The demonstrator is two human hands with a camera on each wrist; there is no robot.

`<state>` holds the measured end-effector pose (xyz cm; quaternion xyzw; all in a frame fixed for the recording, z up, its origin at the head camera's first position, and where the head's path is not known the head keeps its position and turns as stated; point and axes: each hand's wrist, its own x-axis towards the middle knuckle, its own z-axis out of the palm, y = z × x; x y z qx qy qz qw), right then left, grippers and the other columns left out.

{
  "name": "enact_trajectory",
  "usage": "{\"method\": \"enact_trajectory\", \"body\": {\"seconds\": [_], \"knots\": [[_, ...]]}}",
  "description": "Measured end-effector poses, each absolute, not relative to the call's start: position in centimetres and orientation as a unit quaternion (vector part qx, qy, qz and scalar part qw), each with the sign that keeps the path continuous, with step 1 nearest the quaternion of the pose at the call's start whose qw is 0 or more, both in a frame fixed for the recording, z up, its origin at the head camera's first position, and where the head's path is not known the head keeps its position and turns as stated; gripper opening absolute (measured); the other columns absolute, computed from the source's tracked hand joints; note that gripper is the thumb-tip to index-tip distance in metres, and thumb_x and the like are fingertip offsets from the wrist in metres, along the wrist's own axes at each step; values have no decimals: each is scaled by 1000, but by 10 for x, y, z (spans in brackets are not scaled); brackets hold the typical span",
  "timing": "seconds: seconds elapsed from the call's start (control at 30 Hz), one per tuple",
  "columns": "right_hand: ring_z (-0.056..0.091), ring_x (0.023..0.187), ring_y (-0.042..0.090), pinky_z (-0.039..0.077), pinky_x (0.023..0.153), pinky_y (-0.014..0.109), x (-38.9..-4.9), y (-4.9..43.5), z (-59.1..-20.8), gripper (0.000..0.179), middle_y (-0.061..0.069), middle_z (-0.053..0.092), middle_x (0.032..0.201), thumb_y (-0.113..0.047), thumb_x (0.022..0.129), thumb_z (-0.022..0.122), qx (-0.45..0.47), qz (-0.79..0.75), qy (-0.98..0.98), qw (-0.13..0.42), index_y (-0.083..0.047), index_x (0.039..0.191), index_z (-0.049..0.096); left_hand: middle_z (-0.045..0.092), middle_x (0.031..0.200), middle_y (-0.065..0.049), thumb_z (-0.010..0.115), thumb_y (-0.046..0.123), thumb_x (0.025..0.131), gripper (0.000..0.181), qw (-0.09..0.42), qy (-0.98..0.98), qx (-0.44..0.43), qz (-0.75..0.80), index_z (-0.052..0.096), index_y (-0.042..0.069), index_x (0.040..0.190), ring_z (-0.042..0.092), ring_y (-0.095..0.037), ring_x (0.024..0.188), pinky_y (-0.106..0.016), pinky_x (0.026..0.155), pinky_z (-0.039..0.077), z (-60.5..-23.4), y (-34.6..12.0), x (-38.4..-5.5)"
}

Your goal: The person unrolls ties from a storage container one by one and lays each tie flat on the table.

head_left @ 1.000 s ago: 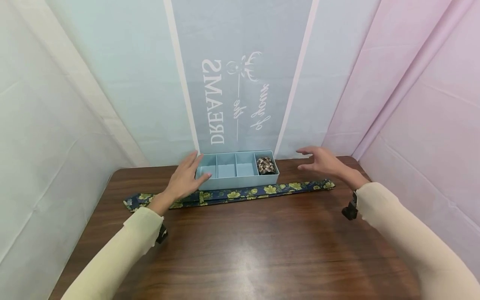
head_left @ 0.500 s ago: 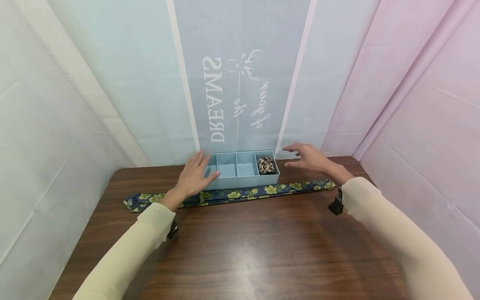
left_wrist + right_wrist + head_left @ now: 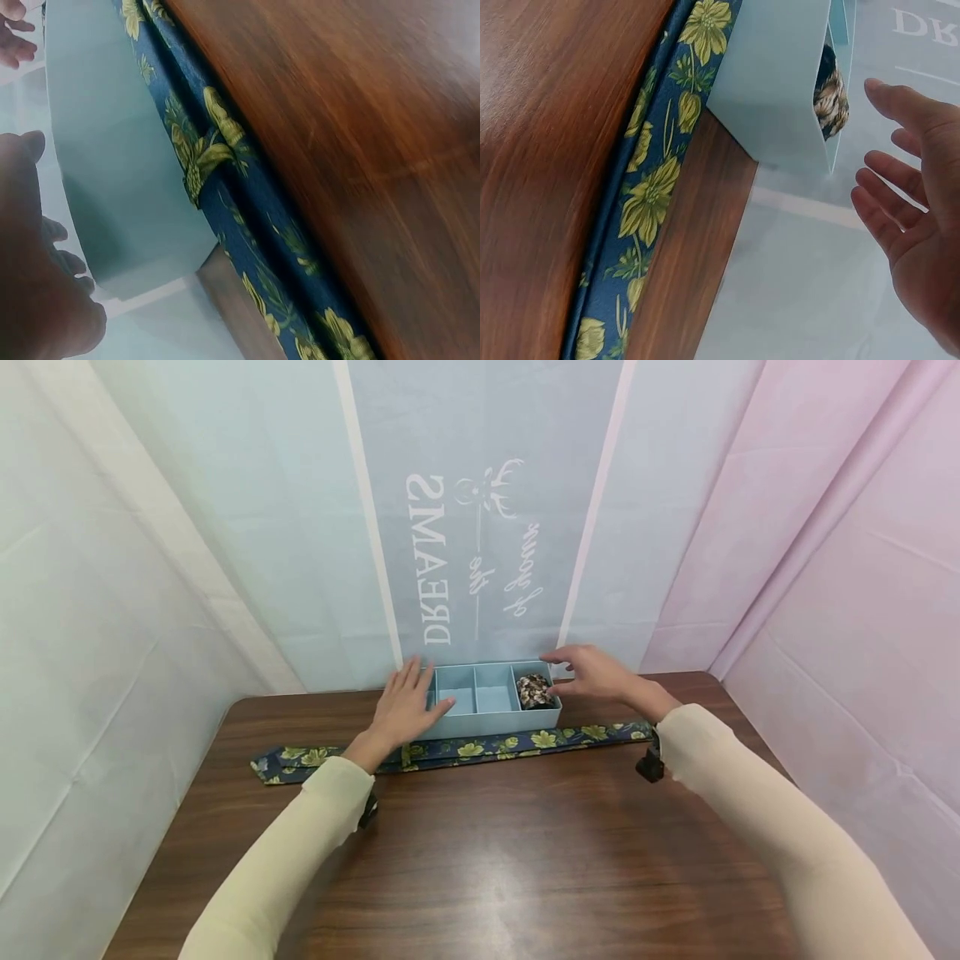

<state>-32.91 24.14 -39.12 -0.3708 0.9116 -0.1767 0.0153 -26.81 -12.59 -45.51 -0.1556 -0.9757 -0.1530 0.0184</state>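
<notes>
A light blue divided box [image 3: 498,722] stands at the table's back edge. My left hand [image 3: 401,710], fingers spread, is over its left end and covers part of it; whether it touches cannot be told. My right hand [image 3: 600,675] is at the box's right end with thumb and fingers apart, holding nothing. In the rightmost compartment sits a rolled, dark-and-cream patterned cloth bundle [image 3: 534,690], also seen in the right wrist view as a bundle [image 3: 830,97]. Along the box's front lies a navy necktie [image 3: 517,744] with yellow flowers, its left part partly behind my left wrist.
The brown wooden table [image 3: 480,860] extends toward me. Behind the box hangs a pale blue-grey cloth [image 3: 487,410] with white lettering. Pale cloth walls flank the table on the left [image 3: 97,652] and right [image 3: 862,635].
Both hands have moved inward: the left hand to the right over the box's left end, the right hand leftward to its right end. The box and necktie stay about where they were.
</notes>
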Motion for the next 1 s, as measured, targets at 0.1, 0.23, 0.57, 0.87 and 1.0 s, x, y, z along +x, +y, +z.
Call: {"method": "enact_trajectory", "body": {"seconds": [0.1, 0.23, 0.57, 0.87, 1.0], "knots": [[66, 126, 39, 54, 104, 55, -332, 235, -392, 69, 21, 67, 141, -27, 90, 87, -383, -166, 908, 30, 4, 146, 61, 3, 177, -20, 40, 62, 110, 87, 10, -978, -158, -136, 15, 5, 170, 1, -36, 165, -56, 132, 5, -459, -123, -273], [67, 124, 40, 53, 105, 56, -336, 228, -393, 68, 23, 67, 140, -27, 90, 87, -400, -150, 903, 42, 7, 143, 61, -1, 177, -18, 35, 61, 111, 85, -3, -981, -156, -117, 9, 8, 171, -2, -35, 165, -56, 132, 2, -464, -120, -276], [69, 117, 41, 54, 104, 56, -340, 217, -394, 64, 26, 67, 138, -22, 89, 88, -409, -146, 899, 58, 8, 139, 64, -7, 178, -13, 27, 65, 110, 84, -20, -985, -141, -95, 2, 14, 172, -7, -30, 165, -55, 132, -2, -468, -118, -285], [68, 119, 42, 53, 106, 56, -347, 213, -404, 62, 27, 69, 133, -18, 87, 89, -421, -140, 894, 57, 9, 137, 65, -7, 178, -13, 27, 64, 111, 82, -30, -985, -139, -96, 2, 16, 172, -6, -30, 165, -56, 131, -5, -470, -119, -288], [68, 118, 41, 53, 105, 55, -348, 210, -407, 61, 26, 69, 133, -18, 87, 89, -413, -139, 898, 57, 9, 136, 66, -9, 178, -13, 26, 63, 111, 81, -33, -986, -139, -85, 4, 16, 172, -7, -31, 165, -56, 131, -6, -469, -119, -289]]}}
